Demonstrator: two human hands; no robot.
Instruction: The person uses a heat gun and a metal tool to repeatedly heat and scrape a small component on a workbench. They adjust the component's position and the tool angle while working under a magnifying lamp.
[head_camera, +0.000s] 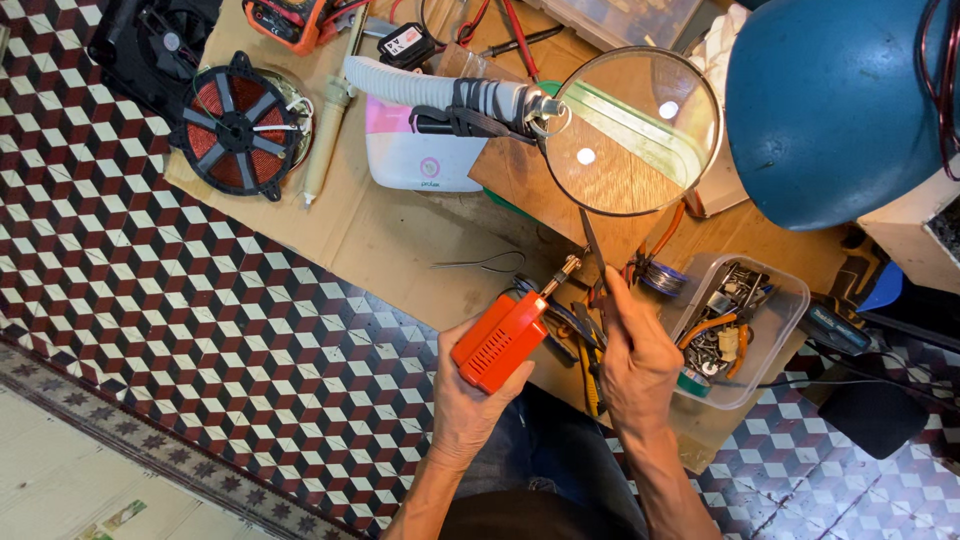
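My left hand (470, 395) grips an orange box-shaped tool (500, 340) with vent slots and a brass tip (562, 272) that points up and right. My right hand (635, 360) pinches a thin dark metal blade or tweezer (592, 245) upright, its point rising toward the big round magnifying glass (630, 130). The brass tip and the blade sit close together, just below the lens. Under the lens lies a brown wooden board (545, 195).
Cardboard (380, 230) covers the floor work area. On it are a copper coil disc (238, 125), a white and pink case (415, 155), a clear tub of small parts (735, 320), pliers with yellow handles (588, 370), a solder spool (660, 275) and a blue lamp shade (830, 100).
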